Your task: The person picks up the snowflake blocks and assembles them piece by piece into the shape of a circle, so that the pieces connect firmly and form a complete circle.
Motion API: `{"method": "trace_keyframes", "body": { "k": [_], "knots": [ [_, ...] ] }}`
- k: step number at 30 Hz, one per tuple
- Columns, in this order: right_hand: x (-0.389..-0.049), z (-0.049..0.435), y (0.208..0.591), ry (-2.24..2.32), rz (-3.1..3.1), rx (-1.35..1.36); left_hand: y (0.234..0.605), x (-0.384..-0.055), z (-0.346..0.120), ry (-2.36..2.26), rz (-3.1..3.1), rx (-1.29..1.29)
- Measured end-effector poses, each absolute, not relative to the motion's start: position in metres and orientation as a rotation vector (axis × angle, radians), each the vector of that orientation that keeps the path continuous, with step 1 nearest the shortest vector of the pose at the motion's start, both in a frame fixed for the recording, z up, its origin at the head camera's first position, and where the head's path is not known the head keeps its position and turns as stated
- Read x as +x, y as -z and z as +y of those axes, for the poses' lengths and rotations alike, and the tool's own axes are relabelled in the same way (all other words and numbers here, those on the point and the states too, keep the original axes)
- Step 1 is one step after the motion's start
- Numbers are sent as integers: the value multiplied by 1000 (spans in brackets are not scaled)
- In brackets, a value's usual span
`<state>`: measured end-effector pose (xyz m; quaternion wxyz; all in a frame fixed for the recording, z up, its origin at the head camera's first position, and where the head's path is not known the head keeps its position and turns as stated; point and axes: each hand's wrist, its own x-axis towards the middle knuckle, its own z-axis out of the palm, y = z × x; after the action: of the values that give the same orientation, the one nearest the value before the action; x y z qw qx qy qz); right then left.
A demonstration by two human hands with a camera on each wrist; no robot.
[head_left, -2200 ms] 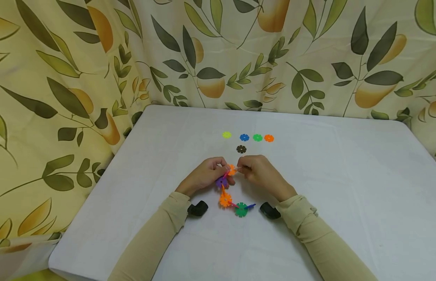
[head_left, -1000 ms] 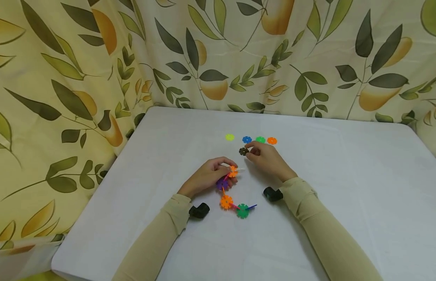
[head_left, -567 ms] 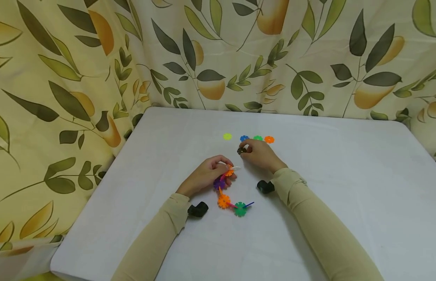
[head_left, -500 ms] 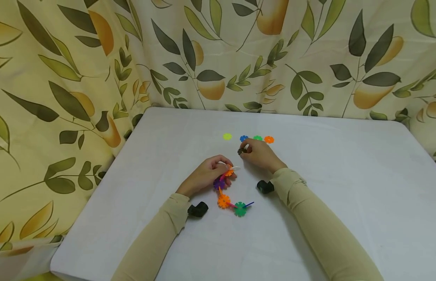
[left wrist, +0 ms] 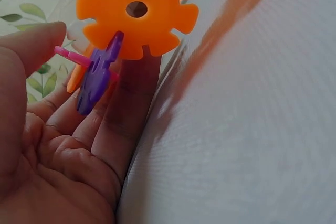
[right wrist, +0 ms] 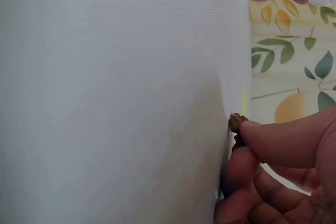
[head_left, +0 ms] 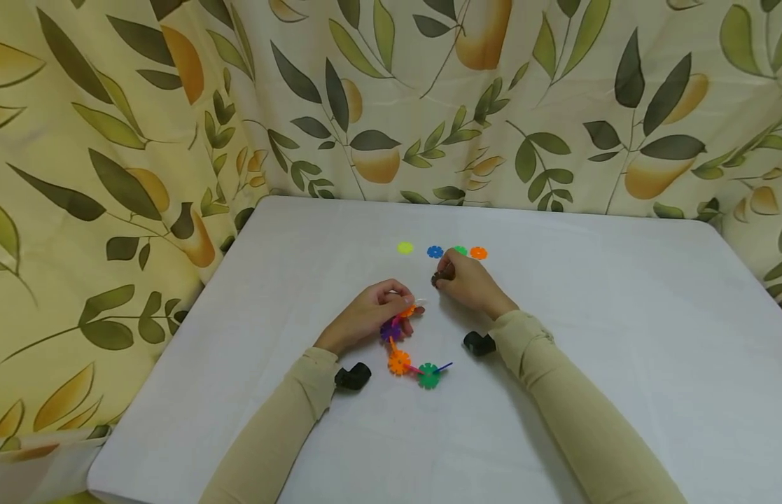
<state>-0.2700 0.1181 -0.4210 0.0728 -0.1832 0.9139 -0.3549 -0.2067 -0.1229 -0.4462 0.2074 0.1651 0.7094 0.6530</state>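
Observation:
My left hand holds one end of a curved chain of notched plastic discs, pinching it between thumb and fingers. A white disc sticks out at that end. Below the fingers come a purple disc, an orange disc and a green disc, joined by discs seen edge-on. In the left wrist view, an orange disc stands slotted into the purple one. My right hand pinches a brown notched disc between thumb and index finger, close to the tabletop; the fingers partly hide it.
Beyond the right hand, a yellow disc, a blue disc, a light green disc and an orange disc lie in a row on the white table. Leaf-patterned curtain borders the table's back and left.
My right hand left the chain's white disc, reached to the brown disc on the table, pinched it and drew it slightly toward me. My left hand kept its hold on the chain.

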Motion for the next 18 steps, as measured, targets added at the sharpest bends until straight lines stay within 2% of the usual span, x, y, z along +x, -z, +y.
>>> {"method": "trace_keyframes", "body": {
  "k": [18],
  "knots": [
    [-240, 136, 412, 1351, 2542, -493, 448, -209, -123, -1820, 1977, 485]
  ]
}}
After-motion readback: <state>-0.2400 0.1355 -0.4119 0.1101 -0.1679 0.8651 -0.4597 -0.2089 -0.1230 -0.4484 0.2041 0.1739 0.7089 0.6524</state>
